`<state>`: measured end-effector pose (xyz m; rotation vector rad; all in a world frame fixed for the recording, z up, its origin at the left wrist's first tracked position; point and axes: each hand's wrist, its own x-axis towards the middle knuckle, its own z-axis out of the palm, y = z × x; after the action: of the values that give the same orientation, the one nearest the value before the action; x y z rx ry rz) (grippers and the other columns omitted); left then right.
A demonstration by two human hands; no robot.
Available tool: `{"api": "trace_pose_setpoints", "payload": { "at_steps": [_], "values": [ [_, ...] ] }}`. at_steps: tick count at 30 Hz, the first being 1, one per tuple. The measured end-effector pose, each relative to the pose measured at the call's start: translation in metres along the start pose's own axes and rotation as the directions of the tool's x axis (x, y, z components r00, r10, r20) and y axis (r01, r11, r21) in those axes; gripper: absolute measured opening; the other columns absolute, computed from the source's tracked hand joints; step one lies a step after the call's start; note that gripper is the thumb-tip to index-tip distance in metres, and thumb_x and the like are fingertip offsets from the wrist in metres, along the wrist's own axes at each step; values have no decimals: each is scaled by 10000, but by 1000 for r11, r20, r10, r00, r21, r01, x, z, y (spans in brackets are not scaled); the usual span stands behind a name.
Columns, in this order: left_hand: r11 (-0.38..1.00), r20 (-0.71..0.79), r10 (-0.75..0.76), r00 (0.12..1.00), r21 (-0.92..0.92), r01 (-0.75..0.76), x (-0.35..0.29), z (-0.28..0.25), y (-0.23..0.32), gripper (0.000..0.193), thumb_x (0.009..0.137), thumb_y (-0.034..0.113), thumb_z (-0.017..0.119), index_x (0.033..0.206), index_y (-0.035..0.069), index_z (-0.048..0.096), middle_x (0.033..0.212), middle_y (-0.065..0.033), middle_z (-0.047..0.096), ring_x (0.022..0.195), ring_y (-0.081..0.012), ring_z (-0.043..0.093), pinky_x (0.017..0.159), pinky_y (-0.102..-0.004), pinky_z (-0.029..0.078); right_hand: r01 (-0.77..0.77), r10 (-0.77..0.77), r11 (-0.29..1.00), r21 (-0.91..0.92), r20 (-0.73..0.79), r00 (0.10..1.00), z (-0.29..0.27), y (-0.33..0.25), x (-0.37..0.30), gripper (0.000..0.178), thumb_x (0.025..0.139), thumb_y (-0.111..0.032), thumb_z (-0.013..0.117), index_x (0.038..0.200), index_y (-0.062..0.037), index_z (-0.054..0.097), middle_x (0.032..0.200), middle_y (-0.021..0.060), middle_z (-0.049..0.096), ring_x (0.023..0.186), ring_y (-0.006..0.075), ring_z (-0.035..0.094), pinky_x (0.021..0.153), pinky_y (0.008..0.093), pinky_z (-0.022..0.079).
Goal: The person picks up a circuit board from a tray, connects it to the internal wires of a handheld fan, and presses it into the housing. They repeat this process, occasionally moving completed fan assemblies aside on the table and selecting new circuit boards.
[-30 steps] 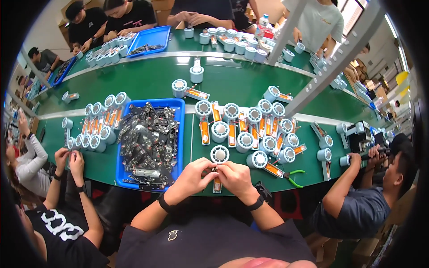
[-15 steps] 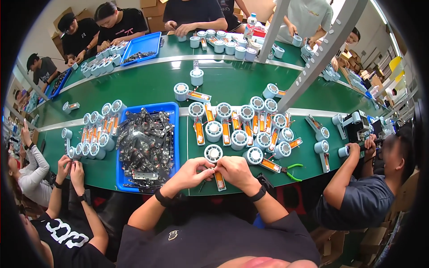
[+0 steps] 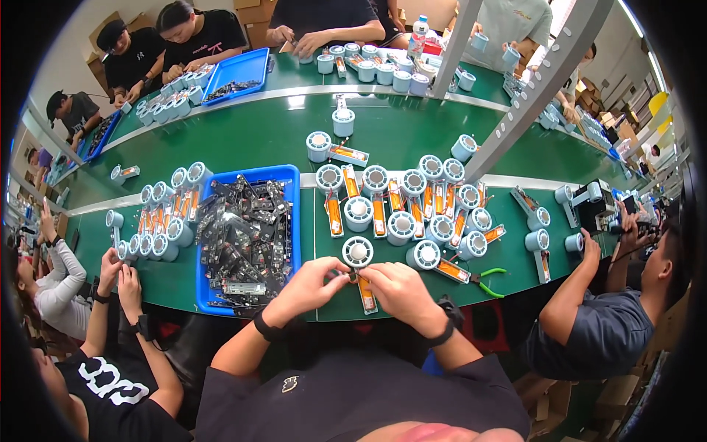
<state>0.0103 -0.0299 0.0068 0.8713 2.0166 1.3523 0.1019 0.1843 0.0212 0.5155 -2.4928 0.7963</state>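
Note:
Directly before me lies a light blue handheld fan body, its round head (image 3: 357,252) pointing away and its open handle (image 3: 367,297), with an orange battery inside, toward me. My left hand (image 3: 315,287) is closed in a pinch just left of where head and handle meet. From the other side my right hand (image 3: 402,293) also pinches there, fingertips close to the left ones. Whatever small part is between the fingers is too small and covered to make out. Several more fan bodies (image 3: 401,227) with orange batteries stand grouped just beyond my hands.
Left of my hands, a blue tray (image 3: 296,243) is heaped with dark circuit-board parts. Green-handled pliers (image 3: 489,283) lie to the right. A grey metal post (image 3: 508,118) rises beyond the fans. A green belt (image 3: 243,140) carries a few fan bodies. Co-workers sit on both sides and opposite.
The view has shifted slightly. Fan bodies on the belt have moved right. My hands stay at the same fan, fingers a little rearranged. The right-hand neighbour's near hand has left a fan.

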Motion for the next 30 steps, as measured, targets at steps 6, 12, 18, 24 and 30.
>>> {"api": "trace_pose_setpoints", "payload": {
  "at_steps": [6, 12, 18, 24, 30],
  "values": [
    [962, -111, 108, 988, 264, -75, -6, -19, 14, 159, 921, 63, 746, 1055, -6, 694, 931, -124, 706, 864, -210, 734, 760, -335, 595, 8, -20, 981, 192, 61, 998, -150, -2, -2, 82, 896, -115, 755, 897, -52, 702, 804, 87, 719, 709, 256, 683, 650, 355, 522],
    [801, -106, 297, 949, 569, -187, 32, -74, 28, 92, 892, 47, 746, 959, 7, 698, 870, -116, 685, 792, -247, 705, 723, -359, 571, -318, 377, 926, 204, -541, 752, -272, 188, 25, 183, 1051, -101, 571, 1153, -3, 686, 897, 40, 704, 749, 94, 622, 626, 229, 458],
    [562, -128, 395, 910, 817, -129, 170, -154, 17, 395, 848, 54, 745, 1238, 68, 682, 1264, -170, 659, 1156, -326, 656, 1007, -435, 527, -488, 408, 857, -167, -361, 839, -244, 417, 41, 294, 964, -113, 647, 1246, -34, 675, 1056, 107, 737, 904, 221, 699, 767, 341, 565],
    [506, 45, 158, 986, 854, -120, 264, -144, 1, 582, 825, 78, 683, 1402, 120, 617, 1466, -170, 575, 1275, -383, 594, 1092, -436, 494, -582, 694, 685, -439, 147, 705, -191, 451, 40, 423, 829, -119, 772, 1230, -39, 666, 1176, 198, 723, 1114, 420, 665, 940, 496, 541],
    [491, 137, 89, 987, 856, -163, 264, -146, 5, 535, 773, 230, 751, 1296, 146, 682, 1303, -205, 688, 1152, -361, 684, 978, -431, 567, -461, 679, 503, -731, 5, 734, -184, 414, 30, 405, 844, -253, 766, 1172, -32, 677, 1153, 230, 715, 1110, 426, 661, 936, 485, 529]
  ]
}}
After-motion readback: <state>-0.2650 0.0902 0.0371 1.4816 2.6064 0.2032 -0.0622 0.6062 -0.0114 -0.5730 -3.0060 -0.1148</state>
